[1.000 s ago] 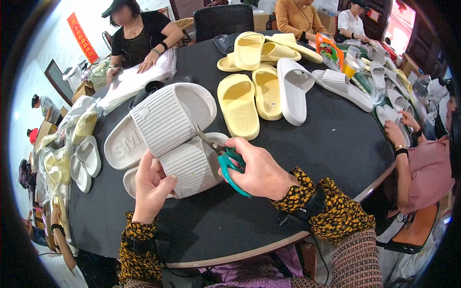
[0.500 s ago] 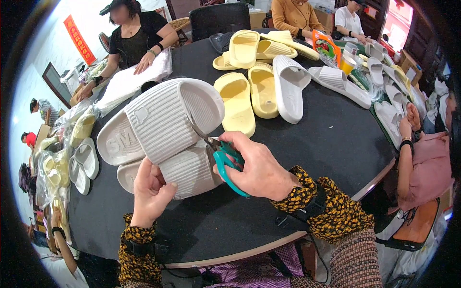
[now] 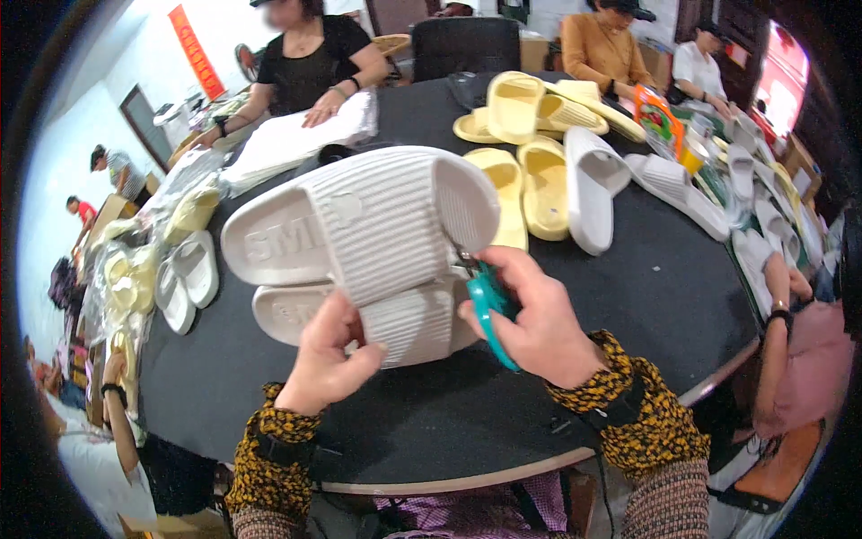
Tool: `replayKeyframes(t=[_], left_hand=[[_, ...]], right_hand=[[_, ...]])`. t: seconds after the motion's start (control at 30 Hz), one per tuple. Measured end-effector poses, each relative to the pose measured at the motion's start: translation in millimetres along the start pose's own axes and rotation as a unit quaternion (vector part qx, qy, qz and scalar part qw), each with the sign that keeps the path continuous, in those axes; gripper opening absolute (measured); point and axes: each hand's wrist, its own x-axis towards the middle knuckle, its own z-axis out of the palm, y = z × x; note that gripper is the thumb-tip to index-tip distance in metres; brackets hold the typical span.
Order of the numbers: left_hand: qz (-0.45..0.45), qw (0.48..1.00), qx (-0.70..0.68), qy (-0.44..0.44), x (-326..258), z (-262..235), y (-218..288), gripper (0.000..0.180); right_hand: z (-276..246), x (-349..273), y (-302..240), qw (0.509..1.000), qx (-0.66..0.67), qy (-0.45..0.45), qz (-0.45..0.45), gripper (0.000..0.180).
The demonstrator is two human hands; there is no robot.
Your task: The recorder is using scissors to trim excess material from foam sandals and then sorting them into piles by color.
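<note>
A pair of light grey slide sandals is up in front of me, one above the other. The upper grey slipper (image 3: pixel 382 235) has a wide ribbed strap with a raised shape on it. Under it, partly covered, is the lower grey slipper (image 3: pixel 409 325). My left hand (image 3: pixel 337 350) grips the pair at the near edge of the upper strap, its thumb over the lower strap. My right hand (image 3: pixel 543 314) is closed on teal-handled scissors (image 3: pixel 489 301). Their blades meet the edge of the upper strap near the slipper's right end; the tips are hard to make out.
Yellow slippers (image 3: pixel 546 193) and a white slipper (image 3: pixel 591 193) lie beyond on the black table (image 3: pixel 646 305). White slippers (image 3: pixel 189 278) and bagged yellow ones sit at left. A yellow cup (image 3: pixel 692 154) stands at right. Several people work around the table.
My view has shifted, so the table things appear further right. Both hands and the slipper pair have moved right with the scissors still at the strap; the upper slipper has tilted slightly.
</note>
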Motion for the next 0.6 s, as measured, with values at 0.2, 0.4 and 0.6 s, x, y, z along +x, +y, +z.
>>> replayKeyframes(t=[0.2, 0.4, 0.6], left_hand=[[0.003, 1.0, 0.012, -0.005, -1, -3, 7, 0.063], [0.018, 0.999, 0.031, -0.024, -2, -1, 7, 0.065], [0.042, 0.996, 0.072, -0.042, -2, -5, 6, 0.066]], right_hand=[[-1, -1, -10, 1.0, 0.005, -0.015, 0.008, 0.042], [3, -3, -14, 0.994, 0.065, 0.005, 0.084, 0.046], [2, -3, -14, 0.995, 0.058, 0.004, 0.081, 0.049]])
